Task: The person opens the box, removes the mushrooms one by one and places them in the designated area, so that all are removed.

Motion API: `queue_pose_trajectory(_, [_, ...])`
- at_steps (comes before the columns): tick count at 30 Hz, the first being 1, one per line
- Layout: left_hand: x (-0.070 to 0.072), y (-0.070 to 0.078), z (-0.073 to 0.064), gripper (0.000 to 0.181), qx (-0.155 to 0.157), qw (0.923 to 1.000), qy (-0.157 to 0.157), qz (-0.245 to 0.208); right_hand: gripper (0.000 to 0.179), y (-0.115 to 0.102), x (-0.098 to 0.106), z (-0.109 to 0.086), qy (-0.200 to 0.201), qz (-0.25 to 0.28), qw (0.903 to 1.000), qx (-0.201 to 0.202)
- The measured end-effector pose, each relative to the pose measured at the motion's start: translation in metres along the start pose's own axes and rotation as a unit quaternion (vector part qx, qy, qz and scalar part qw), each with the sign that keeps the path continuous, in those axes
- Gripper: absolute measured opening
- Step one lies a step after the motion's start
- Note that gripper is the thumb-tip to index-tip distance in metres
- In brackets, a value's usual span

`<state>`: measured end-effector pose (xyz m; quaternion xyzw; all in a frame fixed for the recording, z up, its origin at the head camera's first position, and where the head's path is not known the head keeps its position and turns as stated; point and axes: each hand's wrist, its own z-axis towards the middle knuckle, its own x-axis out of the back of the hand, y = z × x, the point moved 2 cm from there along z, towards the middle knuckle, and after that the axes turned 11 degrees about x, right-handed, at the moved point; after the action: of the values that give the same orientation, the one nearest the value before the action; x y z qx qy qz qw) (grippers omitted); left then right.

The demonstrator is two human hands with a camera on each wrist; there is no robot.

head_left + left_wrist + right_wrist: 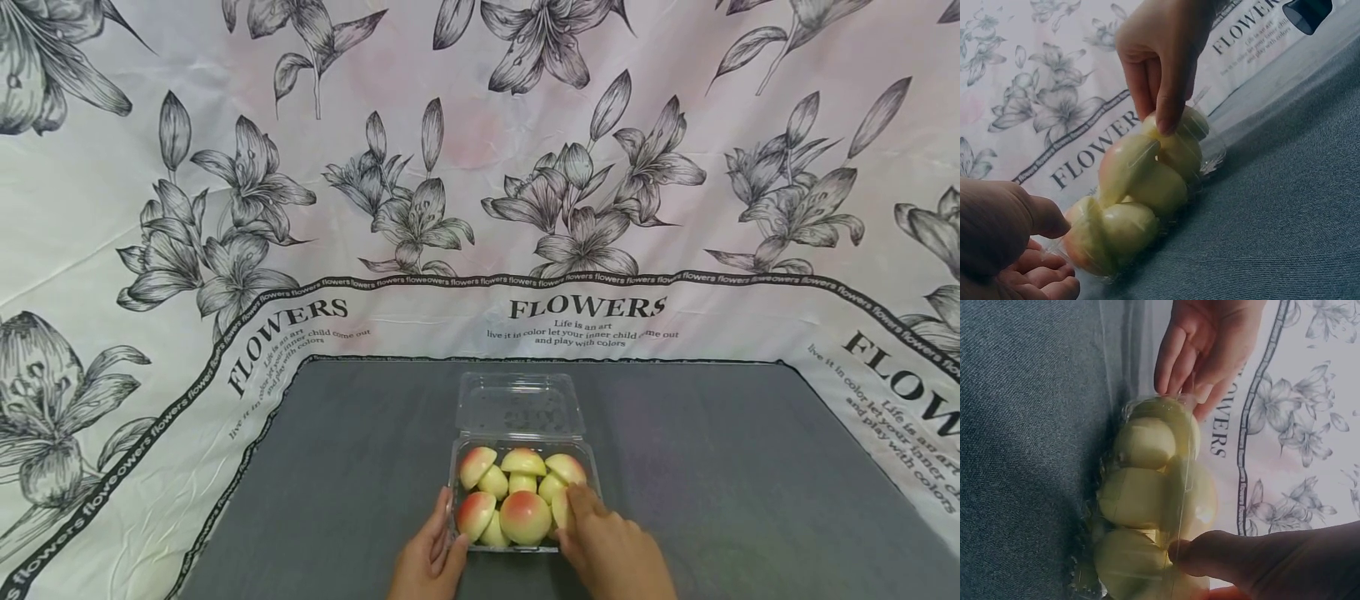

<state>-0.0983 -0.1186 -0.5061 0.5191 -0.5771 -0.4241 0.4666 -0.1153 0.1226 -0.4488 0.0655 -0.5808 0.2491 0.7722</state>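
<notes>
A clear plastic clamshell box point(517, 549) lies on the grey cloth, its lid point(517, 404) folded back. Inside sit several mushroom-shaped pieces point(525, 515) with red-and-yellow caps and pale stems, in two rows. My left hand point(431, 554) pinches the box's left wall between thumb and fingers; the left wrist view shows the thumb point(1047, 217) at the rim. At the front right corner, my right hand point(611, 542) holds the mushroom-shaped piece point(561, 508) there, which it partly hides. In the right wrist view, the right thumb point(1210, 553) rests against that piece at the box's edge.
Grey cloth point(360, 450) spreads around the box. Behind it rises a white fabric backdrop point(420, 325) with black lily prints and lettering. A dark, rounded object point(1310, 14) shows at the top right of the left wrist view.
</notes>
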Motion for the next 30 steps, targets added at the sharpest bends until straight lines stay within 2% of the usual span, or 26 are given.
queue_pose_trajectory(6, [-0.001,0.000,0.000,0.076,-0.002,1.0000,-0.003,0.003,0.052,-0.002,0.003,0.000,0.006,-0.004,0.9999,0.009])
queue_pose_trajectory(10, [-0.001,0.000,0.000,0.078,0.009,1.0000,-0.004,0.000,0.054,-0.003,0.004,-0.003,0.055,-0.014,0.9980,0.028])
queue_pose_trajectory(13, [-0.001,-0.001,0.000,0.079,0.019,0.9998,-0.003,0.003,0.058,-0.003,0.006,-0.005,0.077,-0.017,0.9961,0.039])
queue_pose_trajectory(20, [0.001,0.000,-0.001,0.082,0.031,0.9994,-0.004,0.012,0.062,-0.001,0.011,-0.007,0.084,-0.020,0.9951,0.049])
queue_pose_trajectory(25, [0.000,0.001,-0.001,0.080,0.022,0.9997,-0.007,0.010,0.065,0.002,0.013,-0.008,0.083,-0.015,0.9947,0.058])
queue_pose_trajectory(30, [0.000,0.001,0.000,0.080,0.019,0.9997,-0.009,0.011,0.068,0.008,0.015,-0.010,0.099,-0.023,0.9921,0.074])
